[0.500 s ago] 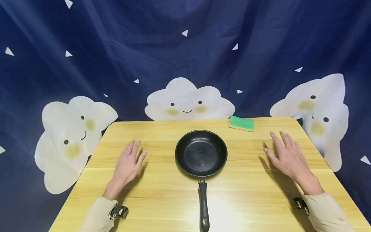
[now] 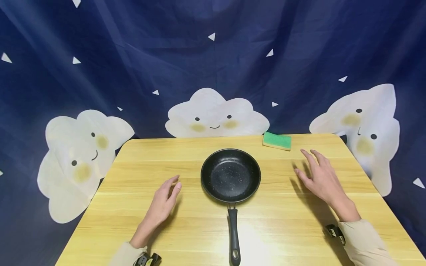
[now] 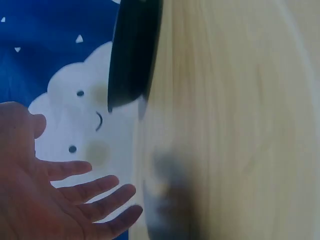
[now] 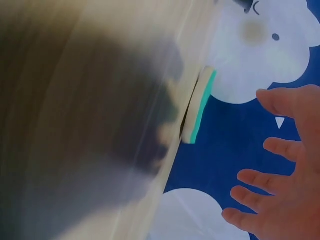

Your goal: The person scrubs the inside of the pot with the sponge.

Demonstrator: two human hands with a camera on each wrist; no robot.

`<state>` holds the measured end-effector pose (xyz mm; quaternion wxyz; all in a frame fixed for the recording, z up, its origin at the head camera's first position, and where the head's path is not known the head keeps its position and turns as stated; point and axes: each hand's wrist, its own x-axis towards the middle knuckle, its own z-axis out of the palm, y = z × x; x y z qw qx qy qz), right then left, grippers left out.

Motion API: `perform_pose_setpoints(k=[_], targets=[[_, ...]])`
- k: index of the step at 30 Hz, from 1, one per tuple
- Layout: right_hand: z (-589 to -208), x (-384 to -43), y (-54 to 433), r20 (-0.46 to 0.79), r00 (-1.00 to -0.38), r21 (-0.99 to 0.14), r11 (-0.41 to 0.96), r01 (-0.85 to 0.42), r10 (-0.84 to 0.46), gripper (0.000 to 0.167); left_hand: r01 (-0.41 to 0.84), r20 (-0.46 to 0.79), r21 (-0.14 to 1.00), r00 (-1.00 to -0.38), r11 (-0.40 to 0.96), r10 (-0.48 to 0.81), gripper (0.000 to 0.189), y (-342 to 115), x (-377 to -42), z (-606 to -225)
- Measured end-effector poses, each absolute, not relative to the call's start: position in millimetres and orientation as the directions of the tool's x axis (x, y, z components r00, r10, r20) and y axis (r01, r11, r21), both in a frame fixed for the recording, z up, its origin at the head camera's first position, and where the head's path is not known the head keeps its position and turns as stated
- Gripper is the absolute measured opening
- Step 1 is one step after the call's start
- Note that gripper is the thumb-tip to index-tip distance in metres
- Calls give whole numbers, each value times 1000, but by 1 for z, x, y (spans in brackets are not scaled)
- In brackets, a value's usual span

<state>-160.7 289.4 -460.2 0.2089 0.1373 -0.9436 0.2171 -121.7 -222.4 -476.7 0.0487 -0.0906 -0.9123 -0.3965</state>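
A black frying pan (image 2: 231, 177) lies face up mid-table, its dark handle (image 2: 234, 236) pointing toward the front edge. To the left of the pan is my left hand (image 2: 161, 205), held above the wood with fingers relaxed and nothing in them. In the left wrist view the pan's side (image 3: 134, 55) rises beyond the spread fingers. On the other side my right hand (image 2: 323, 183) hovers palm down, fingers loosely apart and holding nothing. Its fingertips point toward a green and yellow sponge (image 2: 277, 141) by the table's back edge, which also shows in the right wrist view.
The wooden table (image 2: 186, 240) has rounded back corners. Behind it hangs a dark blue curtain (image 2: 149, 48) with white clouds and small triangles. Both wrists carry small black devices, such as the right wrist camera (image 2: 335, 233).
My left hand has moved right and slightly nearer, closer to the pan. My right hand has shifted a little left. Pan and sponge have stayed put.
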Motion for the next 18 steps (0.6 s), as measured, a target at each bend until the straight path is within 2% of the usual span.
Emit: perform_pose_setpoints(k=[8,13,18], targets=[[-463,-168,283,477,-867,-433,819,-376,-146,66,77,13,870,-991,487,133,49,-192,-105,-479],[-463,-176,276,466,-873,-473,795,-380,-140,66,-32,-95,959,-972,281,215,48,-176,-97,-477],[-465,-188,271,477,-868,-481,785,-391,-140,67,-176,-203,979,-914,107,352,55,-164,-88,-475]])
